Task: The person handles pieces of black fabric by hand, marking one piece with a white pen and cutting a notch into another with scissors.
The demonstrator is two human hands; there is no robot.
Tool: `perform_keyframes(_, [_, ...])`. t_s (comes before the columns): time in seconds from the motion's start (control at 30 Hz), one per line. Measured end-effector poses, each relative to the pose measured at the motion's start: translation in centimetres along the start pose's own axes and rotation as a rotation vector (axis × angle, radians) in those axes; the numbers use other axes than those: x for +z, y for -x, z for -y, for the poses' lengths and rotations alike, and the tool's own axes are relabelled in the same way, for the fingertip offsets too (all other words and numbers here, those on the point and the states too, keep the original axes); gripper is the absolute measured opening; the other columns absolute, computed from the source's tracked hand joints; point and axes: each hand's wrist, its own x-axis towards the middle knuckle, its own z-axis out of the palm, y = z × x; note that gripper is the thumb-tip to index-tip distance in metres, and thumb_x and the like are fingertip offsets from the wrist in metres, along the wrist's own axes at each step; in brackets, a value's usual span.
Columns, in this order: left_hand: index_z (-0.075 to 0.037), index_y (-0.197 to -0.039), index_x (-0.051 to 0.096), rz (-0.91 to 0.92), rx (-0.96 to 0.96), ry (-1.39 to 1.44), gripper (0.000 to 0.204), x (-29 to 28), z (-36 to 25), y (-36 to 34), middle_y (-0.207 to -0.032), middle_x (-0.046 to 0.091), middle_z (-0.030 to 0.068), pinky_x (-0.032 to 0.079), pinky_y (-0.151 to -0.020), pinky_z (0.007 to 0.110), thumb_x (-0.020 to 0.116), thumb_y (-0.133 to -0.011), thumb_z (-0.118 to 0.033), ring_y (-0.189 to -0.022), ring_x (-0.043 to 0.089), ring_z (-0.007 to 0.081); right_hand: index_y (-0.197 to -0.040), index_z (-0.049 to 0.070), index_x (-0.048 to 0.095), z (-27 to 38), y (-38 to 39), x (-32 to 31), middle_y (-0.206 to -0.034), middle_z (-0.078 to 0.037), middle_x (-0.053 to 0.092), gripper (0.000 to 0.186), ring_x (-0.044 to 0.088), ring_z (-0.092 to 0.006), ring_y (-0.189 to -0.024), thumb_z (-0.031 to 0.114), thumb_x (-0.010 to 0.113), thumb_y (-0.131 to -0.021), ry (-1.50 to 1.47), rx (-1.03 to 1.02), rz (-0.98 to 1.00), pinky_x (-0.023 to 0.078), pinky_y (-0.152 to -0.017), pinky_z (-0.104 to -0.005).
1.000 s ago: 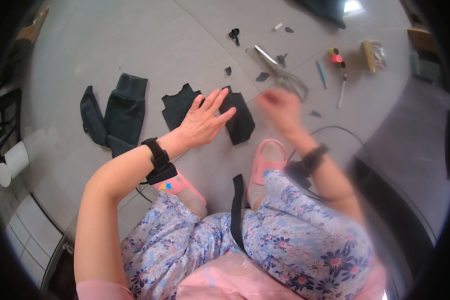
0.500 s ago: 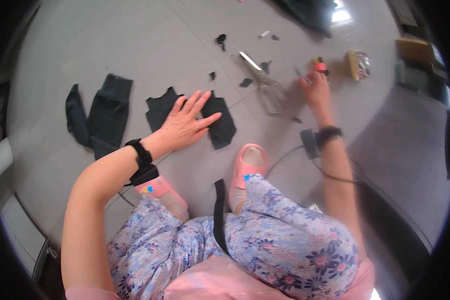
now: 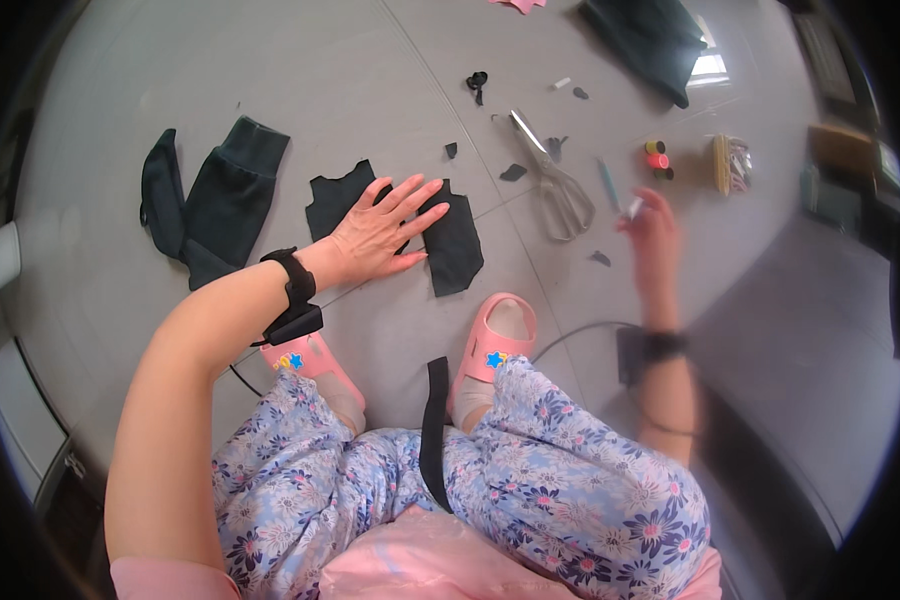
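Note:
My left hand (image 3: 380, 230) lies flat, fingers spread, over dark cut fabric. Under and left of the fingers shows one fabric piece (image 3: 335, 200) with a notched edge; another fabric piece (image 3: 454, 250) lies by the fingertips. My right hand (image 3: 657, 235) is blurred and raised at the right, its fingertips pinched on a small white piece (image 3: 634, 208) whose kind I cannot make out. Just beyond it on the floor is a thin light-blue pen-like stick (image 3: 608, 182). Metal scissors (image 3: 562, 195) lie between my hands, blades pointing away.
Thread spools (image 3: 656, 160) and a clear packet (image 3: 732, 165) lie at the right. Dark ribbed-cuff fabric (image 3: 232, 200) lies left, more dark cloth (image 3: 650, 45) far right. Fabric scraps (image 3: 513, 172) are scattered about. My pink slippers (image 3: 500, 335) stand near; a cable (image 3: 580, 330) runs right.
My right hand has drawn back toward me from beside the spools, with the white piece now visible in its fingers. My left hand stays on the fabric. The view has shifted slightly.

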Motion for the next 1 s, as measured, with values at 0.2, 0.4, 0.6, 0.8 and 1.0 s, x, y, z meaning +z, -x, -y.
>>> perform_keyframes(0.2, [-0.019,-0.145,0.037,-0.010,0.036,-0.038,0.066,-0.1,0.4,0.4,-0.154,0.026,0.0079,0.012,-0.112,0.046,0.055,-0.088,-0.048,-0.141,0.024,0.0265,-0.106,0.004,0.056,-0.9,3.5,12.2,-0.083,-0.003,0.057,0.019,0.056,-0.0110,-0.070,0.019,0.057,-0.094,-0.143,0.190,0.369,0.046,-0.067,-0.0271])
perform_keyframes(0.4, [-0.020,-0.145,0.037,-0.033,0.020,0.017,0.070,-0.1,0.2,0.3,-0.154,0.025,0.0110,0.011,-0.113,0.046,0.059,-0.083,-0.045,-0.142,0.022,0.0266,-0.095,0.005,0.050,-4.5,2.4,15.8,-0.078,0.000,0.052,0.014,0.049,-0.0085,-0.065,0.018,0.055,-0.096,-0.081,0.267,0.288,0.042,-0.064,-0.0246])
perform_keyframes(0.6, [-0.020,-0.143,0.040,-0.052,0.021,0.080,0.069,-0.1,0.2,0.4,-0.153,0.026,0.0139,0.012,-0.112,0.046,0.062,-0.082,-0.044,-0.143,0.021,0.0267,-0.098,0.003,0.047,-5.4,2.6,16.7,-0.083,-0.003,0.057,0.017,0.059,-0.0104,-0.075,0.011,0.060,-0.090,-0.034,0.061,0.349,0.052,-0.071,-0.0234])
perform_keyframes(0.8, [-0.020,-0.142,0.043,-0.104,0.030,0.085,0.068,0.2,0.2,0.4,-0.148,0.029,0.0115,0.016,-0.112,0.048,0.063,-0.081,-0.043,-0.143,0.020,0.0277,-0.094,0.002,0.048,-6.2,2.5,16.8,-0.085,-0.006,0.062,0.017,0.062,-0.0112,-0.078,0.011,0.062,-0.090,0.130,-0.030,0.370,0.050,-0.070,-0.0249])
perform_keyframes(1.0, [-0.020,-0.141,0.044,-0.105,0.032,0.038,0.067,0.1,0.1,0.3,-0.153,0.027,0.0062,0.016,-0.112,0.048,0.062,-0.081,-0.044,-0.143,0.019,0.0283,-0.092,0.002,0.049,-6.3,2.7,17.0,-0.083,-0.006,0.063,0.016,0.061,-0.0109,-0.077,0.011,0.062,-0.090,0.122,-0.034,0.321,0.049,-0.070,-0.0253])
